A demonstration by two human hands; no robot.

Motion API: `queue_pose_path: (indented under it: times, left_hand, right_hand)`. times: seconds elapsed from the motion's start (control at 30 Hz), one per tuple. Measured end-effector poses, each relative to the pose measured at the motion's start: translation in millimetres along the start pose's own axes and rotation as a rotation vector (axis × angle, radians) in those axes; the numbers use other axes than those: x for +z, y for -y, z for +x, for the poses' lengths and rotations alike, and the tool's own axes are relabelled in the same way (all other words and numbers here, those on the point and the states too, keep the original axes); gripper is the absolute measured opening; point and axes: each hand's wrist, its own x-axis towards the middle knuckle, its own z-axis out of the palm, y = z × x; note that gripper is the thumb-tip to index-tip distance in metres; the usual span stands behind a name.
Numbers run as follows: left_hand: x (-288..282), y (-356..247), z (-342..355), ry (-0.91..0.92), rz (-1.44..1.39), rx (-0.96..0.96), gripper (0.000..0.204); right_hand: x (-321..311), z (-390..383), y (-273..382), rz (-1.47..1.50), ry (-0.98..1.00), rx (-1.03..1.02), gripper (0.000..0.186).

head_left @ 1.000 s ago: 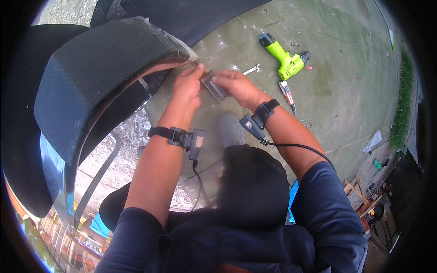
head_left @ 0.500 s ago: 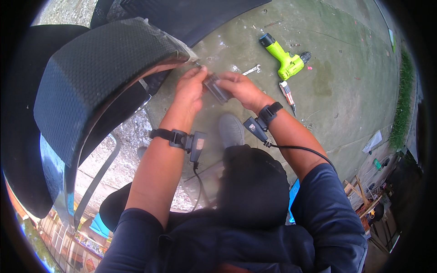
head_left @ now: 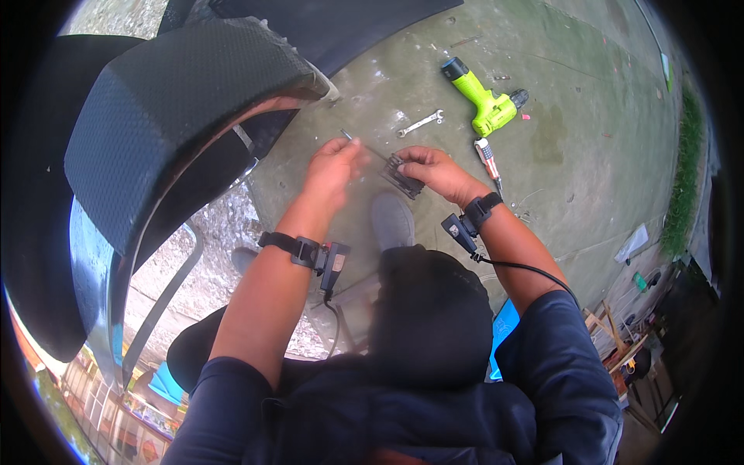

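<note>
the left hand's [head_left: 335,172] thumb and forefinger, blurred, look pinched together on one thin metal rod [head_left: 347,135], upper centre of the frame; whether it runs on to the holder, i cannot tell. the right hand's [head_left: 438,172] fingers close around one dark slotted holder [head_left: 404,180], probably a hex-key set, slightly right in the upper centre. the step seems to be handling rod and holder together; the next move calls for a steady right grip and careful left fingertips. the holder's keys are too blurred to count. farther out, toward upper right: one combination spanner [head_left: 421,123], one lime-green cordless drill [head_left: 488,105], one red-and-white hand tool [head_left: 488,157]. upper left: one black textured curved panel [head_left: 186,85].
</note>
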Motion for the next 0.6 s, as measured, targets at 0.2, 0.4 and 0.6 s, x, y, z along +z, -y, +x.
queue_pose_path:
  times: [0.2, 0.4, 0.6]
  left_hand:
    - [-13.1, 17.5, -24.0, 0.049, 0.272, -0.022, 0.023]
    - [-69.0, 66.2, -46.5, 0.066, 1.004, 0.223, 0.040]
    - [-102.3, 49.4, -78.8, -0.047, 0.987, 0.278, 0.044]
  right_hand:
    - [-15.8, -23.3, -38.6, 0.070, -0.046, 0.043, 0.044]
    - [-30.5, -60.6, -47.6, 0.239, -0.179, 0.062, 0.039]
    - [-93.2, -102.4, -89.0, 0.398, -0.554, 0.082, 0.033]
